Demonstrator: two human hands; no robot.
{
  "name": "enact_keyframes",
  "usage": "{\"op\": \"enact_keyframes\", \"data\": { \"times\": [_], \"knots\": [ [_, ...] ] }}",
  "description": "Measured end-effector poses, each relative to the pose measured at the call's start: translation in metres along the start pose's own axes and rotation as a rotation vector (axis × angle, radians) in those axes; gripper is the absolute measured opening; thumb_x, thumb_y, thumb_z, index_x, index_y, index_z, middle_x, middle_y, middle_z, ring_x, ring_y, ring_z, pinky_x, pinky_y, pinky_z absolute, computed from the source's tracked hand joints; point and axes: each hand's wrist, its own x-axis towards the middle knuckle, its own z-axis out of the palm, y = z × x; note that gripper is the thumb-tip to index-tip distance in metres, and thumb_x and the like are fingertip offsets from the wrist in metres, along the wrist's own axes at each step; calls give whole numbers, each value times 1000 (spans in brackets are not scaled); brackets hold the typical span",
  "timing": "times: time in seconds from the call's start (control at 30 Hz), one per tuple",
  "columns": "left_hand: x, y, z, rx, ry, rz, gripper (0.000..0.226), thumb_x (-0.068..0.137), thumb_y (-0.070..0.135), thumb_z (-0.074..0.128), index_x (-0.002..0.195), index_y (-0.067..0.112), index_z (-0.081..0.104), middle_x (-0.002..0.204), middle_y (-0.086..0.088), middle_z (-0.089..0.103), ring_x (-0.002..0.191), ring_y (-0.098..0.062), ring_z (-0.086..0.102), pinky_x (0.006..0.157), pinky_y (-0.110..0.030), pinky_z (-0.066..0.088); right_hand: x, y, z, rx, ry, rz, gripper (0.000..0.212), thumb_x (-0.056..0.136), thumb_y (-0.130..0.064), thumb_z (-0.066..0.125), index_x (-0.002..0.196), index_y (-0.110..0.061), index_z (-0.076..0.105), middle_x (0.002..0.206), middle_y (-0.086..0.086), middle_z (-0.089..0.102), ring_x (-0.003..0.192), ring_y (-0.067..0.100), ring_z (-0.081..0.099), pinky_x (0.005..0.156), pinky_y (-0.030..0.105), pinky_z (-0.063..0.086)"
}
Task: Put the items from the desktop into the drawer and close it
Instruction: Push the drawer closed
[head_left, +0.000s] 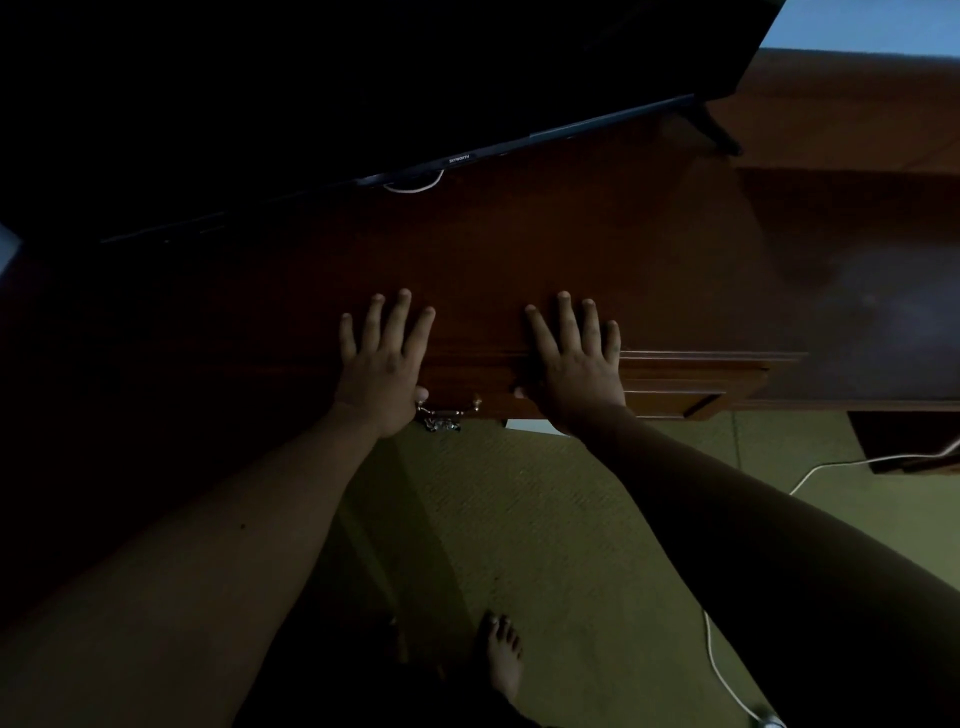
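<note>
Both hands, left and right, lie spread flat (nothing held) above the drawer

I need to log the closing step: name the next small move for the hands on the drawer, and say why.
Probably lift both hands away. The left hand and right hand lie flat, fingers spread on the desktop, thumbs over the drawer front, which seems flush under the edge. No loose items show on the visible top, though the dim light hides much.
</note>
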Motion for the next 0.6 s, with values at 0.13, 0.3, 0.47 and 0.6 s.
{"op": "enact_keyframes", "data": {
  "times": [0.13, 0.3, 0.47, 0.6],
  "knots": [
    [0, 0, 4, 4, 38, -7, 105, 82, 41, 73, 158, 25, 1, 167, -12, -5, 152, -38, -5, 117, -65, 6, -1, -1, 3, -8, 39, 15, 106, 83, -70, 56, 158, -30, -7, 165, 17, -6, 150, 43, -5, 115, 63, 0],
    [1, 2, 9, 21, 111, -31, 98, 81, 37, 74, 157, 23, 14, 166, -14, 9, 152, -38, 7, 116, -65, 13, 9, -6, -3, -33, 28, 35, 97, 84, -67, 58, 157, -25, 10, 163, 21, 11, 147, 47, 10, 113, 68, 14],
    [2, 1, 13, 32, 123, -31, 96, 82, 37, 74, 156, 21, 16, 165, -15, 12, 151, -39, 10, 115, -66, 14, 10, -4, -2, -61, 32, 22, 95, 84, -66, 58, 156, -22, 15, 161, 23, 15, 146, 47, 14, 110, 69, 17],
    [3, 2, 14, 30, 122, -39, 96, 81, 36, 76, 156, 21, 18, 165, -15, 13, 151, -39, 10, 115, -66, 13, 11, -4, -1, -66, 38, 28, 96, 82, -65, 63, 154, -20, 19, 159, 25, 20, 144, 48, 19, 108, 69, 20]
  ]
}}
